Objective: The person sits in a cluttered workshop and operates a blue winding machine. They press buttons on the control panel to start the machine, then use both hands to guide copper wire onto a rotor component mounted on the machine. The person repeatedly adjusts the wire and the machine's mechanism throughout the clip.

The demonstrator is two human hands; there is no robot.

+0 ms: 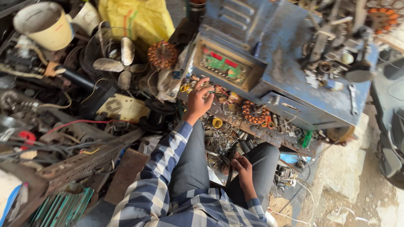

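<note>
Cluttered shelf (252,130) under the blue machine (286,54) holds wire loops and copper-wound stators (254,112); the left hand (198,100) reaches onto its near end, fingers curled around something too small to tell. Lower down, the right hand (243,168) rests between the knees, loosely gripping a dark curved band (229,166).

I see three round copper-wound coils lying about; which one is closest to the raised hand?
The copper coil on the cluttered ledge, just right of the raised left hand. The coil by the fan blades lies farther off, and the coil at the top right corner is far away.
</note>
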